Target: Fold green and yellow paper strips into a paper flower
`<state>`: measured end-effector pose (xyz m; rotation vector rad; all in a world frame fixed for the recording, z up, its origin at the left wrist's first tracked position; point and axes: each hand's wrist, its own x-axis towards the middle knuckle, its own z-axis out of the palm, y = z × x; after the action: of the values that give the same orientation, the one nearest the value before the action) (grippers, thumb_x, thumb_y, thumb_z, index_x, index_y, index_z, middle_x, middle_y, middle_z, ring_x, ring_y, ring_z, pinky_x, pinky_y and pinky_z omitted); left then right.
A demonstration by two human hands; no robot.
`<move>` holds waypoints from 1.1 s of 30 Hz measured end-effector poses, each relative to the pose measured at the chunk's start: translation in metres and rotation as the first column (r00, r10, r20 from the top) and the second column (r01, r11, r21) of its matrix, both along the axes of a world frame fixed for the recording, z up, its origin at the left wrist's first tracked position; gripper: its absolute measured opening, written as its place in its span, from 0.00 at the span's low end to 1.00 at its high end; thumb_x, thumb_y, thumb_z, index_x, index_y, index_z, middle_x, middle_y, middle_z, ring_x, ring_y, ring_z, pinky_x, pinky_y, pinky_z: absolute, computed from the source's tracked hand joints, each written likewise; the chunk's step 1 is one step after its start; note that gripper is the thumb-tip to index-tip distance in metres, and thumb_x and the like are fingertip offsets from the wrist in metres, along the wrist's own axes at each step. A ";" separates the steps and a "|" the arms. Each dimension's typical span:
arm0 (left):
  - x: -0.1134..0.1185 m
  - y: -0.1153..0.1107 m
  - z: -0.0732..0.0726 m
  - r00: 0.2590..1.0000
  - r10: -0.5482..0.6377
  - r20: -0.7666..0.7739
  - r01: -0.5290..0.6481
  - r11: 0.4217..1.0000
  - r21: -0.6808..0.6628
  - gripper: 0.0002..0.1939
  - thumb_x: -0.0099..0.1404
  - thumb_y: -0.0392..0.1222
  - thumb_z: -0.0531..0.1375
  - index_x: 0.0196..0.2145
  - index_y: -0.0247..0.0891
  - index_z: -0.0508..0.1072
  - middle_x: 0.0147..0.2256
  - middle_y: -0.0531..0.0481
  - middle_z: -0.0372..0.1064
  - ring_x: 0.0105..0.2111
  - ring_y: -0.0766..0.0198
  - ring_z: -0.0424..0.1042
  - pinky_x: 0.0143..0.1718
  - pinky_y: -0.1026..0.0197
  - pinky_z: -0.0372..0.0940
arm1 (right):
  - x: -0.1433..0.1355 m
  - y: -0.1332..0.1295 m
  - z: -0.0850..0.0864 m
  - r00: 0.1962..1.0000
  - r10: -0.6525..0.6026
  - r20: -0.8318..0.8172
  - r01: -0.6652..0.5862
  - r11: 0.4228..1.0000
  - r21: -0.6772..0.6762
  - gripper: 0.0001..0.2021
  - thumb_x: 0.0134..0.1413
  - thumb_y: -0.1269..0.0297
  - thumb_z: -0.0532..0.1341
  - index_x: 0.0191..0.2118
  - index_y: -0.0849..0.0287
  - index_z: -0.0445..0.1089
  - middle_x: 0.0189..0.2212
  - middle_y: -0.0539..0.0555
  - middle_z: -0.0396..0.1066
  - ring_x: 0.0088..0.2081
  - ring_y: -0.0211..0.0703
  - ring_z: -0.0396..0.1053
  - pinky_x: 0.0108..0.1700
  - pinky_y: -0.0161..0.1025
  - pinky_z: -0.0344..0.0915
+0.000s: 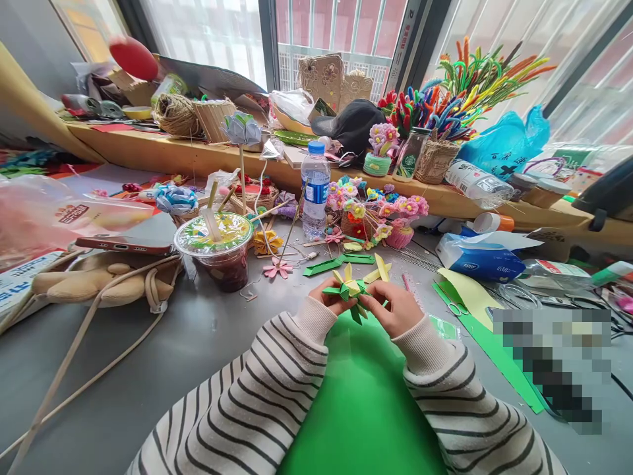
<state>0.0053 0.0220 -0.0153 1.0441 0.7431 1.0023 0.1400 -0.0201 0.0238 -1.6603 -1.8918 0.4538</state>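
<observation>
Between both hands is a folded paper flower (352,287) with yellow petals on top and green ones beneath. My left hand (332,298) closes round its left side. The fingertips of my right hand (393,307) pinch its right edge. Just beyond lie green folded paper strips (330,265) and a yellow folded paper piece (380,269). A large green paper sheet (368,402) spreads below the hands, between the striped sleeves.
A lidded drink cup (225,264) and a water bottle (315,198) stand beyond. At right lie a blue tissue pack (479,257), scissors (455,308) and a blurred-out device (554,363). A bag (99,280) with cords sits at left.
</observation>
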 end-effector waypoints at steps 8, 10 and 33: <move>-0.003 -0.001 0.004 0.998 -0.002 0.058 0.003 1.000 -0.023 0.16 0.39 0.39 0.65 0.28 0.35 0.68 0.26 0.53 0.69 0.27 0.67 0.68 0.34 0.61 0.62 | -0.002 -0.001 0.002 0.997 -0.004 -0.077 0.008 0.999 0.051 0.12 0.47 0.58 0.52 0.22 0.60 0.64 0.18 0.50 0.63 0.20 0.33 0.59 0.24 0.32 0.57; -0.005 -0.001 0.008 0.994 -0.012 0.107 0.025 0.992 -0.122 0.18 0.37 0.39 0.66 0.28 0.33 0.69 0.26 0.51 0.69 0.28 0.65 0.69 0.34 0.60 0.63 | 0.005 -0.002 0.008 0.981 0.083 -0.177 -0.085 0.996 -0.008 0.15 0.50 0.57 0.49 0.25 0.61 0.66 0.20 0.51 0.66 0.20 0.33 0.60 0.24 0.32 0.59; -0.002 -0.001 -0.017 0.993 -0.100 0.057 0.102 0.994 -0.035 0.31 0.38 0.39 0.66 0.42 0.37 0.64 0.34 0.46 0.66 0.35 0.61 0.67 0.34 0.58 0.63 | 0.015 0.000 -0.013 0.965 0.101 0.240 -0.208 0.854 0.478 0.05 0.48 0.70 0.53 0.28 0.61 0.66 0.22 0.51 0.66 0.21 0.32 0.61 0.24 0.30 0.59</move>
<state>0.0030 0.0213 -0.0322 1.0082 0.6554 0.9231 0.1551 -0.0206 0.0112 -1.2473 -2.0781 -0.1599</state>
